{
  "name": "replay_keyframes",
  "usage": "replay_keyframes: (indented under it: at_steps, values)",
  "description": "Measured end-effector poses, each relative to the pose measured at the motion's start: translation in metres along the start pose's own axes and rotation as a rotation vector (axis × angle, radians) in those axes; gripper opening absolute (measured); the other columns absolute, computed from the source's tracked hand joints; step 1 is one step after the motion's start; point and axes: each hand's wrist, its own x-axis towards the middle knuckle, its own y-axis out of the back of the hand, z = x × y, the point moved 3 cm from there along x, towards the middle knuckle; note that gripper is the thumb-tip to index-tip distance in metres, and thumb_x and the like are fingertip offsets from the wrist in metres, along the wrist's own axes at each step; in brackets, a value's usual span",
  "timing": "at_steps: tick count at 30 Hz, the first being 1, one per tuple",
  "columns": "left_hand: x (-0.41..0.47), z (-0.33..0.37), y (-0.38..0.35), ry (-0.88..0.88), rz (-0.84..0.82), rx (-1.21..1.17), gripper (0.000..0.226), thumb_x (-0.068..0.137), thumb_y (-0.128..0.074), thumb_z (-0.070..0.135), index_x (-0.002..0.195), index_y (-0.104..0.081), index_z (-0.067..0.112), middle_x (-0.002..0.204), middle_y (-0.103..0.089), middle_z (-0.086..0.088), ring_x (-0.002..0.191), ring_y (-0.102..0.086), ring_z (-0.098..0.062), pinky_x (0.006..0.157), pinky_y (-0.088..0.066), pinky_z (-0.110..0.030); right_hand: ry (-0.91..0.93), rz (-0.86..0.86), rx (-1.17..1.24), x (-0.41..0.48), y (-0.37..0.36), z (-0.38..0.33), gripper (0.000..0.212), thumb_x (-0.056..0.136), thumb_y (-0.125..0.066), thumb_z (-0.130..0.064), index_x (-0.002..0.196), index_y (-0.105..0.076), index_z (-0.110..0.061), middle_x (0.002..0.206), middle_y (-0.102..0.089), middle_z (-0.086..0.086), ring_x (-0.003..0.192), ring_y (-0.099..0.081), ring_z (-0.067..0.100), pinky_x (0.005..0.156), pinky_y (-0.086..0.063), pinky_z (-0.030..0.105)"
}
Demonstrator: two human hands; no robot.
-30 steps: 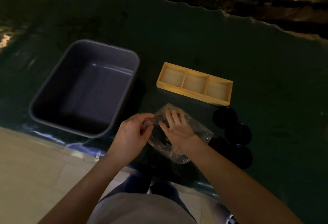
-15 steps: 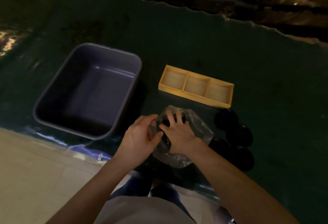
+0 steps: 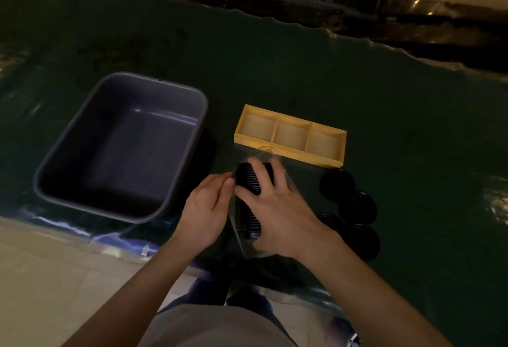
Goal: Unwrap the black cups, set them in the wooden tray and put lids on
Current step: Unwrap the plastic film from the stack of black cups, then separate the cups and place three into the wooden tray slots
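Observation:
A stack of ribbed black cups lies in a clear plastic wrapper near the table's front edge. My right hand grips the stack from the right, fingers over its far end. My left hand pinches the wrapper at the stack's left side. The wooden tray, with three compartments holding nothing, sits just beyond the hands. Several black lids lie in a cluster to the right of my right hand.
A large grey plastic tub stands at the left, holding nothing. The table has a dark green cover. Its front edge runs below the hands, with pale floor tiles at lower left. Plants line the far side.
The right hand has closed around the cup stack and lifted its far end out of the wrapper, which has slid back. The left hand stays at the wrapper's left edge.

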Motion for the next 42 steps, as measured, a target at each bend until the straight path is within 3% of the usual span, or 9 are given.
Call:
replay_keyframes:
  at_steps: [8, 13, 21, 24, 28, 31, 34, 38, 42]
  values:
    - [0.02, 0.014, 0.027, -0.104, 0.22, 0.057, 0.021, 0.102, -0.058, 0.016, 0.108, -0.077, 0.012, 0.093, -0.072, -0.001, 0.083, -0.065, -0.005, 0.072, -0.042, -0.004, -0.027, 0.313, 0.296, -0.028, 0.019, 0.007, 0.099, 0.064, -0.082, -0.056, 0.149, -0.033, -0.042, 0.166, -0.003, 0.005, 0.154, -0.004, 0.038, 0.108, -0.049, 0.057]
    - [0.032, 0.033, 0.027, -0.146, 0.211, -0.043, 0.015, 0.098, -0.063, 0.024, 0.103, -0.076, 0.02, 0.092, -0.072, 0.01, 0.084, -0.068, -0.004, 0.072, -0.053, -0.014, -0.142, 0.503, 0.524, -0.051, 0.018, 0.028, 0.102, 0.06, -0.087, -0.054, 0.147, -0.035, -0.05, 0.166, 0.003, -0.008, 0.155, -0.004, 0.018, 0.117, -0.022, 0.033]
    - [0.03, 0.049, -0.04, -0.166, -0.136, 0.002, 0.005, 0.095, -0.068, 0.017, 0.096, -0.072, 0.019, 0.088, -0.071, 0.008, 0.08, -0.067, -0.003, 0.069, -0.052, -0.016, -0.278, 0.672, 1.017, -0.093, 0.014, 0.053, 0.107, 0.055, -0.091, -0.065, 0.148, -0.042, -0.048, 0.165, -0.017, -0.014, 0.152, -0.028, 0.009, 0.118, -0.041, 0.049]
    - [0.027, 0.052, -0.062, -0.064, -0.315, -0.048, 0.014, 0.096, -0.067, 0.019, 0.108, -0.071, 0.024, 0.1, -0.074, 0.011, 0.089, -0.068, 0.001, 0.082, -0.057, -0.027, -0.279, 0.702, 1.184, -0.101, 0.013, 0.057, 0.109, 0.054, -0.092, -0.065, 0.149, -0.044, -0.044, 0.164, -0.027, -0.011, 0.15, -0.037, 0.016, 0.114, -0.044, 0.057]
    - [0.028, 0.059, -0.058, 0.053, -0.333, -0.452, 0.028, 0.1, -0.05, 0.051, 0.121, -0.067, 0.04, 0.116, -0.073, 0.018, 0.111, -0.065, 0.003, 0.099, -0.051, -0.034, -0.221, 0.661, 1.429, -0.102, 0.011, 0.06, 0.109, 0.056, -0.098, -0.047, 0.151, -0.044, -0.038, 0.16, -0.039, 0.005, 0.144, -0.046, 0.034, 0.108, -0.047, 0.064]
    - [0.033, 0.061, -0.047, 0.15, -0.44, -0.792, 0.064, 0.09, -0.05, 0.07, 0.143, -0.054, 0.034, 0.143, -0.06, 0.011, 0.134, -0.054, -0.01, 0.11, -0.043, -0.043, -0.151, 0.573, 1.63, -0.094, 0.009, 0.055, 0.107, 0.062, -0.098, -0.035, 0.153, -0.043, -0.032, 0.152, -0.053, 0.004, 0.136, -0.056, 0.038, 0.099, -0.056, 0.05]
    - [0.035, 0.063, -0.035, 0.142, -0.52, -0.898, 0.069, 0.086, -0.06, 0.068, 0.143, -0.054, 0.029, 0.144, -0.06, 0.0, 0.133, -0.056, -0.02, 0.104, -0.051, -0.043, -0.109, 0.47, 1.778, -0.08, 0.006, 0.051, 0.103, 0.065, -0.097, -0.03, 0.154, -0.044, -0.031, 0.15, -0.057, 0.003, 0.136, -0.057, 0.035, 0.098, -0.056, 0.042]
    - [0.036, 0.05, -0.023, 0.186, -0.301, -0.889, 0.073, 0.06, -0.09, 0.057, 0.122, -0.066, 0.027, 0.119, -0.072, 0.003, 0.119, -0.066, -0.026, 0.09, -0.058, -0.038, -0.173, 0.475, 1.851, -0.064, 0.0, 0.051, 0.094, 0.065, -0.096, -0.037, 0.149, -0.051, -0.036, 0.146, -0.061, 0.0, 0.136, -0.058, 0.029, 0.102, -0.055, 0.042]
    - [0.036, 0.034, -0.003, 0.103, -0.038, -0.811, 0.063, 0.05, -0.092, 0.063, 0.1, -0.066, 0.036, 0.104, -0.073, 0.011, 0.11, -0.07, -0.02, 0.089, -0.058, -0.039, -0.337, 0.67, 1.587, -0.055, 0.003, 0.051, 0.074, 0.068, -0.091, -0.048, 0.135, -0.061, -0.043, 0.13, -0.067, -0.016, 0.125, -0.064, 0.011, 0.088, -0.06, 0.028]
